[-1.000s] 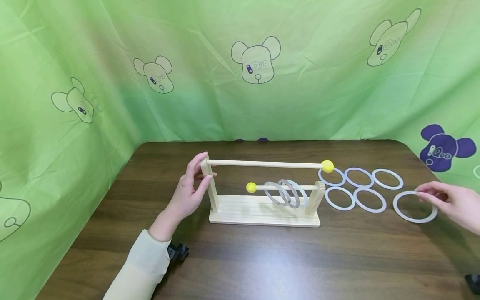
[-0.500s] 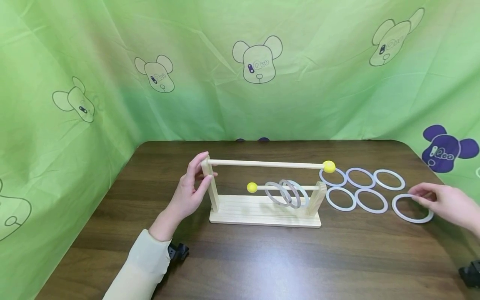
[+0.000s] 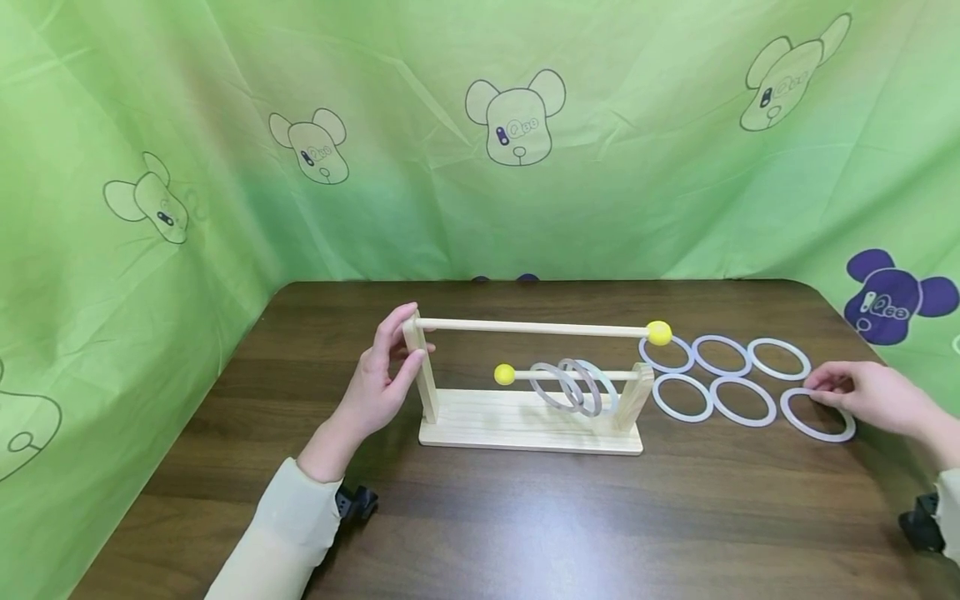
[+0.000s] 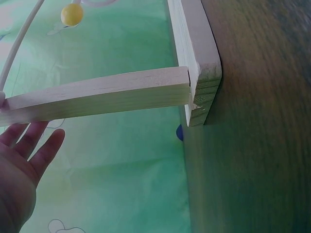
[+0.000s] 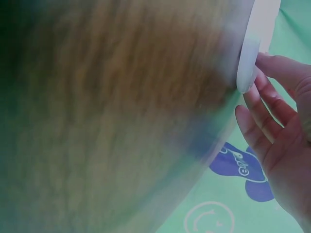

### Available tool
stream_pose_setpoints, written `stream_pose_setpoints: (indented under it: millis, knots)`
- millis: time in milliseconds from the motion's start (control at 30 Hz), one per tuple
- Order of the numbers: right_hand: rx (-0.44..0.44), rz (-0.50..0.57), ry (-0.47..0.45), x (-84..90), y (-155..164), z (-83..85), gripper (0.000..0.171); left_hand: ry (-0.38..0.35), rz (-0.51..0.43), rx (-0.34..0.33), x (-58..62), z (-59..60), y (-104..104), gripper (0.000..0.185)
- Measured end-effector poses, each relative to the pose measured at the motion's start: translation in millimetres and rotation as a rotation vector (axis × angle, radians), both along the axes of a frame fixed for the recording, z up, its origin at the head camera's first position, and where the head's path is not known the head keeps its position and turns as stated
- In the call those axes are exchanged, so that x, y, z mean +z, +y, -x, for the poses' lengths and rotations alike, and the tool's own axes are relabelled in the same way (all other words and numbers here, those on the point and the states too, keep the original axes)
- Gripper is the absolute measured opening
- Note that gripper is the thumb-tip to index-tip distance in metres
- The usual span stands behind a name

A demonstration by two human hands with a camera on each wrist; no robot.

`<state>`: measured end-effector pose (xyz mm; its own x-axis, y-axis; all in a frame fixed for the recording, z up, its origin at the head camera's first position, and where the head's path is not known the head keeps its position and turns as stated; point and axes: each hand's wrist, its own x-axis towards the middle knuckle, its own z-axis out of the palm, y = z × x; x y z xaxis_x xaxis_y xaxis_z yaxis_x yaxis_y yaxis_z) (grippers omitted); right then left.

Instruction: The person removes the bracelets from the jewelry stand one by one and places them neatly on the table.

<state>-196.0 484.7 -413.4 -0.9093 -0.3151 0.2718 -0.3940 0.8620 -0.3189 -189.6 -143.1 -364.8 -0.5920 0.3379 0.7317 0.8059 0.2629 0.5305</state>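
My right hand (image 3: pixel 873 400) is at the right side of the dark wood-grain tabletop (image 3: pixel 712 517), its fingers (image 5: pixel 252 128) pinching the far rim of 1 pale ring (image 3: pixel 820 437) between thumb and fingertips. The ring is nearly level, just beside 6 matching flat rings (image 3: pixel 745 423); whether it touches the tabletop, I cannot tell. It looks like smooth plastic, so I expect it to be light and stiff, hard to bend but perhaps a little slippery; a thumb-and-fingertip pinch on the outer edge should do, leaving its hole free. My left hand (image 3: pixel 375 392) grips the top of the left post (image 3: pixel 427 392) of a pale wooden stand, thumb in front, fingers behind. The stand seems rigid and fairly light, likely to rock if nudged, and that post is a good place to steady it. Its upper dowel (image 3: pixel 532 327) carries no rings; 3 hang on the lower dowel (image 3: pixel 525 376). Both dowels end in yellow balls (image 3: pixel 658 333), which I would not use as handles.
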Motion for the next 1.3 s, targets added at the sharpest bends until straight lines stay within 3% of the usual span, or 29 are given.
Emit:
stream_pose_setpoints:
  millis: [700,1133,1300]
  knots:
    - [-0.112,0.024,-0.068,2.2,-3.6,7.6,0.015,-0.021,-0.002,0.002,-0.2,0.5,-0.2,0.057]
    - [-0.122,0.045,-0.069,-0.8,-1.1,8.2,0.014,-0.028,0.001,0.0,-0.2,0.1,0.0,0.057]
    - [-0.121,0.082,-0.048,6.9,-1.8,4.7,0.012,-0.017,0.009,0.01,0.1,-0.5,-0.3,0.057]
